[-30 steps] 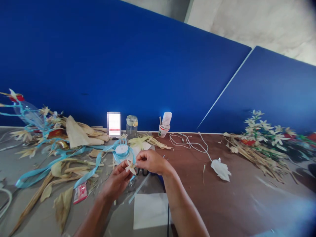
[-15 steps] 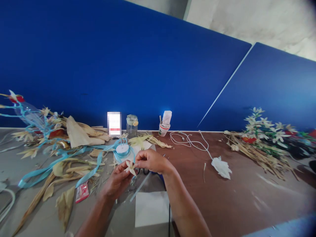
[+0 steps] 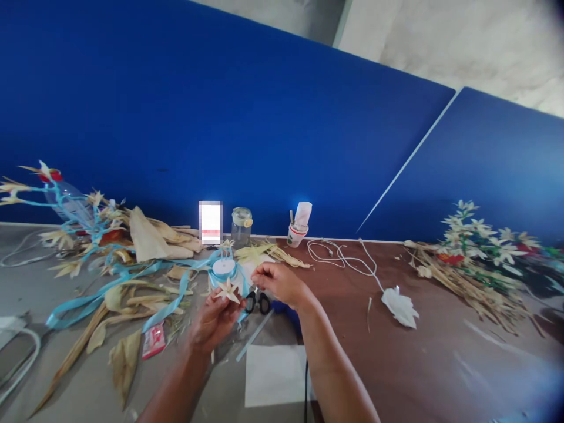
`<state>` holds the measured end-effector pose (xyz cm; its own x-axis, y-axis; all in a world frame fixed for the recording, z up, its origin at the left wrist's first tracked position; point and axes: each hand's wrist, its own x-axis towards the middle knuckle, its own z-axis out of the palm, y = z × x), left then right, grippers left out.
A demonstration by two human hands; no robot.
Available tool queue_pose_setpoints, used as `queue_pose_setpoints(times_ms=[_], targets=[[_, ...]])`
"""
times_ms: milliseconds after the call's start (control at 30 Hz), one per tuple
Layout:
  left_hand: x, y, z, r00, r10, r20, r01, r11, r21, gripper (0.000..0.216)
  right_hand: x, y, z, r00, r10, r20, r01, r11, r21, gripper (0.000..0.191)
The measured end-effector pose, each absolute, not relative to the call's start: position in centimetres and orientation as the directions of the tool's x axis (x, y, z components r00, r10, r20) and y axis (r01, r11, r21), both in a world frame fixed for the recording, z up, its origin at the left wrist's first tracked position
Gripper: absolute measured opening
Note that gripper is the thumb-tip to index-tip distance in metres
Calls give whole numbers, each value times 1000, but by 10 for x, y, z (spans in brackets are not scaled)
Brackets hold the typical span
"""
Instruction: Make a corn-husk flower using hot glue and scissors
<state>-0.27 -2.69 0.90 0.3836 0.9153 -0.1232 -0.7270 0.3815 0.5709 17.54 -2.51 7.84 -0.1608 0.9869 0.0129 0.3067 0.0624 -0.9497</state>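
Note:
My left hand [image 3: 214, 320] is closed round a small pale star-shaped flower [image 3: 228, 291] made of dried husk, held at its fingertips. My right hand [image 3: 279, 284] is a little to the right of the flower, apart from it, with thumb and fingers pinched together; what they pinch is too small to make out. Black-handled scissors [image 3: 258, 302] lie on the table between and just below the two hands. A spool of light blue ribbon [image 3: 224, 268] stands just behind the flower.
Dried husks and loose blue ribbon [image 3: 106, 288] cover the table's left. A glass jar [image 3: 241, 225], a paper cup [image 3: 295, 234], a white cable [image 3: 339, 255] and a white leaf [image 3: 400, 306] lie behind and right. White paper [image 3: 273, 375] lies near me. Finished flower stems [image 3: 476, 258] sit far right.
My right hand has come off the flower and moved slightly right and away, uncovering the scissors. My left hand still holds the flower. The view has shifted a little.

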Motion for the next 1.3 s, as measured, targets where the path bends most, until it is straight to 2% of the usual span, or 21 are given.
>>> queue_pose_setpoints(times_ms=[100,267,400,500,667,967,1100,1167,1300], targets=[[-2,-24,6,363,924,-121,-743,366,561,20,174,-24,72,-160,987,5,348,61,-935,21],[-1,-22,0,361,927,-100,-761,355,543,17,159,-25,73,-185,981,-53,158,-23,-987,26],[0,-22,-3,374,925,-68,-771,351,531,20,142,-24,75,-215,975,-48,74,-33,-997,21],[-1,-22,-4,378,924,-59,-774,350,527,22,135,-22,74,-185,981,-63,108,-44,-993,16],[-2,-22,-2,389,916,-99,-758,379,531,20,132,-18,73,-96,995,-9,196,10,-980,10],[-3,-22,-1,400,906,-136,-724,404,559,21,130,-18,75,-71,997,-21,176,-8,-984,10],[2,-21,4,324,945,-50,-744,287,603,17,131,-19,78,-113,990,-84,109,-72,-991,11],[4,-20,7,284,959,-2,-732,218,645,16,131,-19,79,-119,990,-74,108,-61,-992,12],[7,-18,9,194,981,-5,-652,133,746,20,133,-19,77,-79,997,-20,170,-7,-985,10]])
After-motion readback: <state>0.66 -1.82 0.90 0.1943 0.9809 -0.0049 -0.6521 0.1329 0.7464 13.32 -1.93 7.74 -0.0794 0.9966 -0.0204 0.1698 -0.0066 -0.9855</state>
